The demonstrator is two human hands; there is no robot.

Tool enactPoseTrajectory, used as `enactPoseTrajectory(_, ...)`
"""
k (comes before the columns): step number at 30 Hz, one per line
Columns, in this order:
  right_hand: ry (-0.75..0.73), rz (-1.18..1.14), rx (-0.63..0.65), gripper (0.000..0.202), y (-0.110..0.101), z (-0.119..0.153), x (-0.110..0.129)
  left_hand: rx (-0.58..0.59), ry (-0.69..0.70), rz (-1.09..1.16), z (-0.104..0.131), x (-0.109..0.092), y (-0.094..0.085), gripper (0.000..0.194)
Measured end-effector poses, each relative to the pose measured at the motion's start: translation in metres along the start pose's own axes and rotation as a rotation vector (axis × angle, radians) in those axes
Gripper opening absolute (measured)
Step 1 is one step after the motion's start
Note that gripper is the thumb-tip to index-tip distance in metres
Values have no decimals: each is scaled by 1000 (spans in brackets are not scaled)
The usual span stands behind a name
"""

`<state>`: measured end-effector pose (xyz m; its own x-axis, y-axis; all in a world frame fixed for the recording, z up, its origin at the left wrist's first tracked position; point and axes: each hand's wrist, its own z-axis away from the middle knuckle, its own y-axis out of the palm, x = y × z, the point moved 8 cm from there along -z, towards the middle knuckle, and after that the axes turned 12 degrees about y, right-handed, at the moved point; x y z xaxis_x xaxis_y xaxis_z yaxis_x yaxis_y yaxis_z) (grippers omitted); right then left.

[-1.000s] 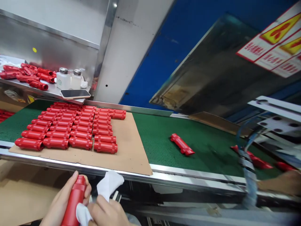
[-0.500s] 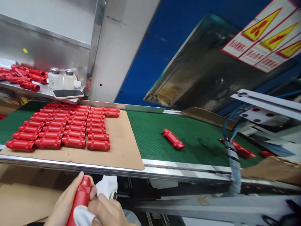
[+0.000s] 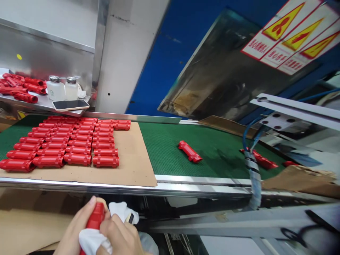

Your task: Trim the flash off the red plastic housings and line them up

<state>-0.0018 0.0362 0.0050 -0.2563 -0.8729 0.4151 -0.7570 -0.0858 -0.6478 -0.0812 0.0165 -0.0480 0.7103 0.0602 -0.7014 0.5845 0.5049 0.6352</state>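
My left hand (image 3: 75,225) is wrapped round a red ribbed tube (image 3: 97,216), its thumb lying along the side near the top end. The tube points up and away from me, below the conveyor's front rail. My right hand (image 3: 119,233) is closed on a white cloth (image 3: 90,240), which lies wrapped against the tube's lower part. More white cloth (image 3: 119,209) sticks out beyond the right fingers, beside a small dark-tipped object (image 3: 129,217) I cannot make out. The tube's lower end is mostly hidden by cloth and hands.
Rows of red tubes (image 3: 78,159) lie on a cardboard sheet (image 3: 135,166) over the green conveyor belt (image 3: 164,141). A single red tube (image 3: 190,151) rests on the belt. White bottles (image 3: 55,89) and a phone (image 3: 70,105) sit on a shelf. A machine arm (image 3: 297,113) overhangs the right.
The view has turned slightly, so the scene sits further left. The cloth and right hand have shifted on the tube, covering more of it. Both hands keep their hold.
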Motion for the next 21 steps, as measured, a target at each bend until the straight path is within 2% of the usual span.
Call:
enactPoseTrajectory(4, 115, 10, 169, 7, 3, 7, -20, 67, -66, 198, 0, 5, 8, 32)
enactPoseTrajectory(6, 190, -48, 276, 11, -4, 1, -29, 61, -78, 265, -1, 5, 7, 31)
enactPoseTrajectory(9, 215, -209, 377, 19, -17, -15, -24, 43, -34, 234, -1, 1, 5, 33)
enactPoseTrajectory(12, 243, -224, 368, 14, -16, -23, -18, 63, -93, 211, 4, 6, 7, 36)
enactPoseTrajectory(15, 275, -73, 327, 4, 3, -12, -16, -27, -115, 132, 5, 9, -1, 34)
enactPoseTrajectory(17, 165, 44, 286, 4, 13, -5, -6, -41, -52, 101, 3, 4, -3, 34)
enactPoseTrajectory(19, 11, 118, 260, 9, 20, -1, 6, 4, -4, 118, 1, 0, 0, 36)
enactPoseTrajectory(21, -39, 147, 218, 12, 20, -4, 9, -36, -59, 114, 0, 3, -4, 35)
